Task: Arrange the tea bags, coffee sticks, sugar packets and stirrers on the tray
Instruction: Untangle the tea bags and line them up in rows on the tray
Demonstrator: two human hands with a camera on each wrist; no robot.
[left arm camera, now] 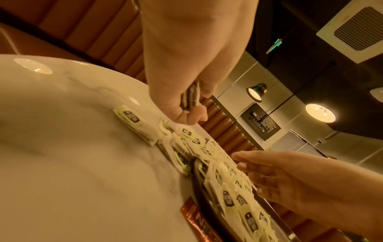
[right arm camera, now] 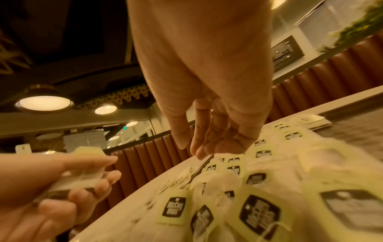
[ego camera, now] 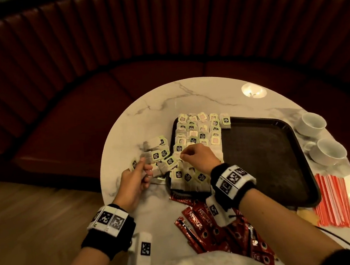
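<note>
A curved red bench (ego camera: pixel 117 41) wraps round a marble table (ego camera: pixel 156 104). On it sits a dark tray (ego camera: pixel 265 155), its left part covered by rows of tea bags (ego camera: pixel 197 130); more tea bags lie loose (ego camera: pixel 159 153) just left of the rim. Red coffee sticks (ego camera: pixel 200 222) lie near the front edge, orange stirrers (ego camera: pixel 332 200) right of the tray, two white cups (ego camera: pixel 313 122) beyond them. The left hand (ego camera: pixel 135 180) grips a small stack of bags (ego camera: pixel 134 164). The right hand (ego camera: pixel 197 157) hangs over the tray's bags, fingers loosely curled, holding nothing.
</note>
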